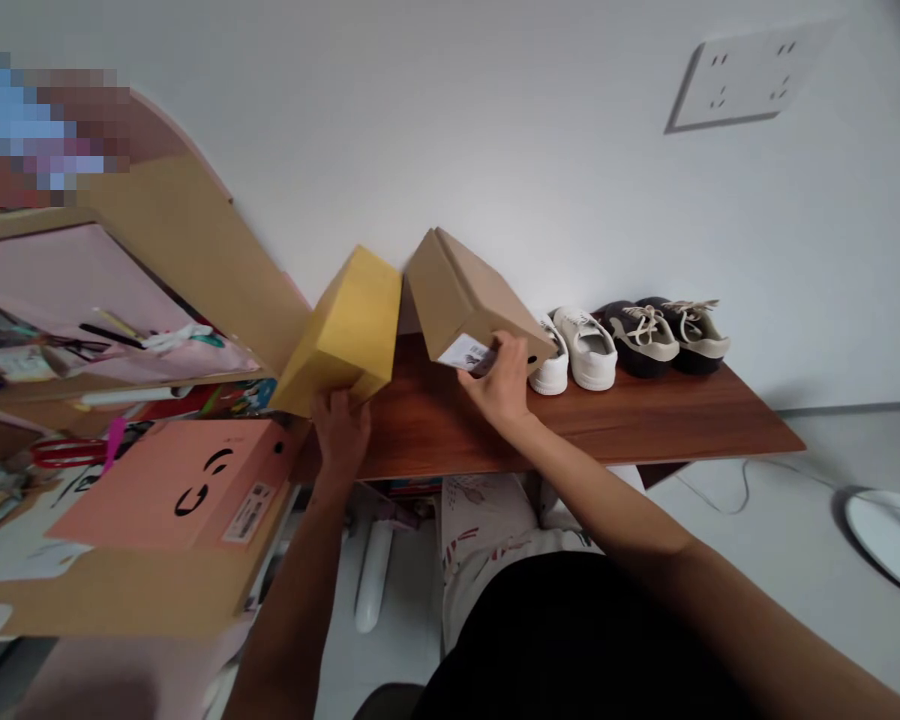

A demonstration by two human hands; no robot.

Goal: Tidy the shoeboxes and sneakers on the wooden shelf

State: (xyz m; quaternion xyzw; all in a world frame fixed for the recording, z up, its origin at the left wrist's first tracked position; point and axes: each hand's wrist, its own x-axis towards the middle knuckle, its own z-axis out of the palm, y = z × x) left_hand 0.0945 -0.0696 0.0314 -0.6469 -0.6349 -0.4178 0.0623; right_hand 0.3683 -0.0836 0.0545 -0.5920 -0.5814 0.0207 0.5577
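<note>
A yellow box (356, 315) stands tilted at the left end of the brown wooden board (420, 425). My left hand (340, 435) grips its near lower end, fingers bent against the cardboard. Beside it, a brown cardboard box (472, 285) leans at a slant by the wall, held at its near end by my right hand (504, 385). A white label (465, 352) shows partly next to my fingers. The undersides of both boxes are hidden. Just right of the brown box sit white sneakers (589, 345), one partly covered by it.
Dark sneakers with beige laces (645, 335) stand farther right on the board. A pink box (172, 485) lies on the cluttered desk (142, 590) at left, below a shelf (195, 240). A wall socket panel (742, 80) is upper right; a white round object (896, 540) rests on the floor.
</note>
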